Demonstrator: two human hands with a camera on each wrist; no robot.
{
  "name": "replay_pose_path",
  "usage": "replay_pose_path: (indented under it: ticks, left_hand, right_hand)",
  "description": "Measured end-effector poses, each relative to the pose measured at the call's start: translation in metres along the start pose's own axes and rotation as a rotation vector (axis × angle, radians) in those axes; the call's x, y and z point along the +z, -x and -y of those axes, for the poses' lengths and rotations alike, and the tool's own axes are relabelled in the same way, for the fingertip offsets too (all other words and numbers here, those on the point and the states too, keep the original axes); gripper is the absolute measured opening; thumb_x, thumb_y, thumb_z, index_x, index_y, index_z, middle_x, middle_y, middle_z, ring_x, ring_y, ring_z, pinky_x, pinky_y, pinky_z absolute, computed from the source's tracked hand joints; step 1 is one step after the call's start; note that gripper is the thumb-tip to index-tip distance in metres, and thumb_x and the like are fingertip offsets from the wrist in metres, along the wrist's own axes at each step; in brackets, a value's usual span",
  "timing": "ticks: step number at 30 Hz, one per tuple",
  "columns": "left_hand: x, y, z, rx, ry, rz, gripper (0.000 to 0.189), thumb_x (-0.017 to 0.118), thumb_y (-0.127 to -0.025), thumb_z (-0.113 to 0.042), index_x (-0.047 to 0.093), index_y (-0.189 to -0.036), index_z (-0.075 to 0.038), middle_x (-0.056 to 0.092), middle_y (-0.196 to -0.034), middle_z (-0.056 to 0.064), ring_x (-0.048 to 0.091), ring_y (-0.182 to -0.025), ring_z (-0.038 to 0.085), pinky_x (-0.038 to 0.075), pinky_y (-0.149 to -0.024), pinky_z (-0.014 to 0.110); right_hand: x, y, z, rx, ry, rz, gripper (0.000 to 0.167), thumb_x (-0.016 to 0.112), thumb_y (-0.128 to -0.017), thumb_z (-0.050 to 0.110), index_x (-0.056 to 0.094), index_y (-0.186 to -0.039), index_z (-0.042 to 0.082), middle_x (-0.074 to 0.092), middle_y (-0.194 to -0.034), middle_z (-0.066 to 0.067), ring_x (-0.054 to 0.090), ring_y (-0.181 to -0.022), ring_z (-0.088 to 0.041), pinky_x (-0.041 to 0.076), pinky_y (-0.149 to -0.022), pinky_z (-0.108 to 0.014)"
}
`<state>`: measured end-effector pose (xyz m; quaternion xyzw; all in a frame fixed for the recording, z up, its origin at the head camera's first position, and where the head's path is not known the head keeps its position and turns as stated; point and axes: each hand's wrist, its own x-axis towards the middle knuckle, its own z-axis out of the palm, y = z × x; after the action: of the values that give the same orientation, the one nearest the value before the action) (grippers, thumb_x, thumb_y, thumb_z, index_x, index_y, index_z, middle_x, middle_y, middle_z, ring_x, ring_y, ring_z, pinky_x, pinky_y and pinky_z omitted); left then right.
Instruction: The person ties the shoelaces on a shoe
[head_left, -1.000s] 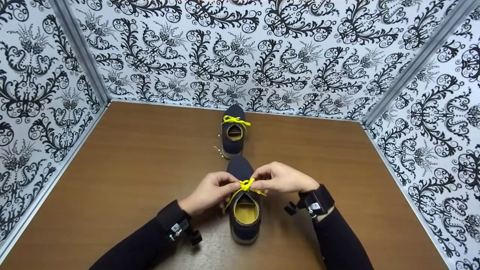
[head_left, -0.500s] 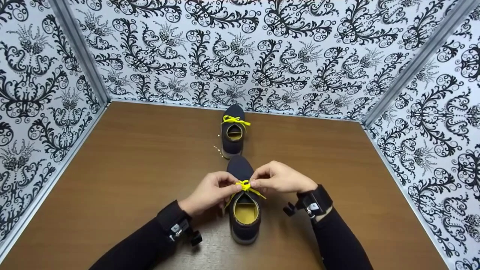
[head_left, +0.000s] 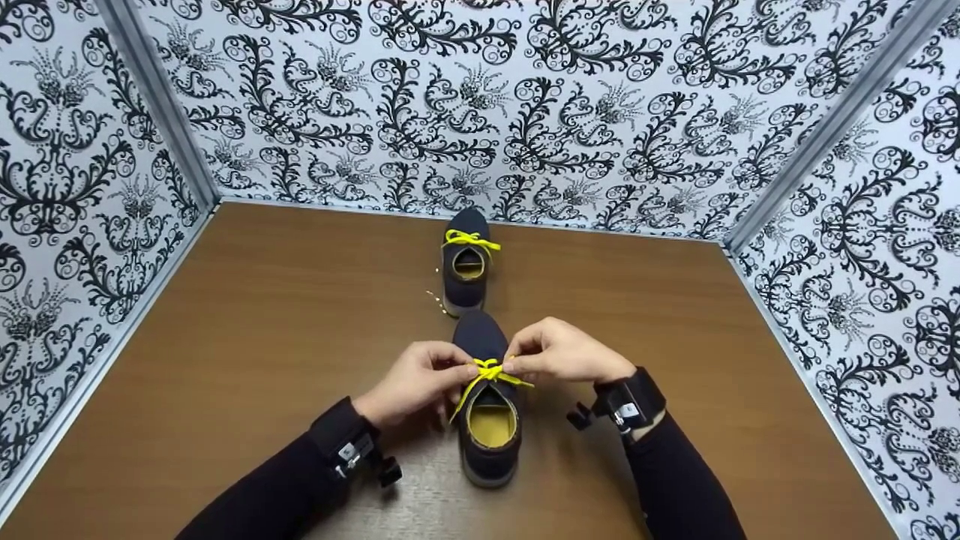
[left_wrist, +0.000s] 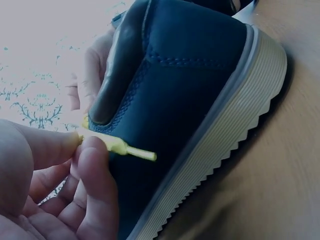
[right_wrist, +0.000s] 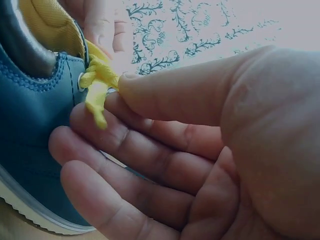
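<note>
A dark shoe (head_left: 489, 463) with a yellow lining stands on the table, its toe pointing away from me. Across its front the yellow shoelace (head_left: 491, 372) is knotted in a bow. From the left, my left hand (head_left: 415, 381) pinches a loop of this lace between thumb and index finger. My right hand (head_left: 564, 354) pinches the lace at the other side, close to the knot. In the left wrist view a lace end (left_wrist: 141, 152) sticks out past the fingertips. A second lace end (right_wrist: 96, 102) hangs beside the right thumb in the right wrist view.
Behind the near shoe stands a matching dark shoe (head_left: 463, 291), its yellow lace (head_left: 471, 240) tied in a bow. Small pale specks (head_left: 436, 300) lie left of it. Patterned walls (head_left: 450, 97) border the brown table (head_left: 300, 300) at the back and sides.
The loop that stood up by my right thumb has dropped, and the bow looks flatter. The left lace end shows more fully along the shoe's collar. Both hands have shifted only slightly.
</note>
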<state>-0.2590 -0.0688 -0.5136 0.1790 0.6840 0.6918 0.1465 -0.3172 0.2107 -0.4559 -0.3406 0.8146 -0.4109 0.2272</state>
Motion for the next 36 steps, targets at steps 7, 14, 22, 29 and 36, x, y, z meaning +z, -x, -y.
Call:
replay_pose_path:
  ticks: [7,14,22,29,36]
  left_hand:
    - [-0.009,-0.001,-0.001,-0.036,0.042,0.065,0.02,0.077,-0.105,-0.013,0.08,-0.113,0.005,0.073,-0.081,0.007,0.071,-0.07,0.017,0.06,-0.049,0.035]
    - [-0.016,-0.002,-0.005,-0.045,0.005,0.08,0.017,0.078,-0.105,-0.013,0.083,-0.11,0.002,0.077,-0.085,0.009,0.073,-0.071,0.018,0.06,-0.052,0.031]
    - [-0.023,-0.002,-0.009,-0.056,0.015,0.086,0.014,0.079,-0.103,-0.009,0.084,-0.111,0.002,0.076,-0.086,0.012,0.08,-0.079,0.024,0.059,-0.053,0.028]
    - [-0.018,0.0,-0.011,-0.062,-0.017,0.077,0.015,0.079,-0.104,-0.013,0.083,-0.108,0.001,0.076,-0.084,0.012,0.074,-0.072,0.024,0.06,-0.053,0.03]
    - [-0.011,-0.001,-0.004,-0.061,-0.035,0.027,0.022,0.085,-0.101,-0.021,0.078,-0.107,-0.001,0.075,-0.087,0.011,0.072,-0.074,0.026,0.06,-0.052,0.03]
  right_hand:
    - [0.0,0.001,-0.001,0.02,-0.038,-0.025,0.015,0.084,-0.1,0.026,0.085,-0.092,0.013,0.069,-0.073,-0.006,0.06,-0.065,-0.018,0.053,-0.06,-0.027]
    - [-0.002,0.002,-0.002,0.032,-0.017,-0.02,0.012,0.084,-0.1,0.025,0.086,-0.095,0.014,0.075,-0.083,-0.022,0.069,-0.068,-0.033,0.062,-0.064,-0.043]
    - [-0.004,0.003,-0.001,0.04,-0.013,-0.002,0.013,0.083,-0.101,0.025,0.086,-0.095,0.014,0.079,-0.09,-0.023,0.071,-0.073,-0.045,0.059,-0.061,-0.034]
    - [-0.002,0.001,-0.002,0.047,-0.037,0.02,0.008,0.085,-0.099,0.023,0.086,-0.1,0.014,0.08,-0.091,-0.019,0.071,-0.073,-0.034,0.065,-0.068,-0.047]
    - [0.001,-0.001,-0.001,0.063,-0.045,0.027,0.012,0.091,-0.094,0.02,0.086,-0.105,0.018,0.081,-0.092,-0.002,0.072,-0.079,-0.025,0.061,-0.072,-0.034]
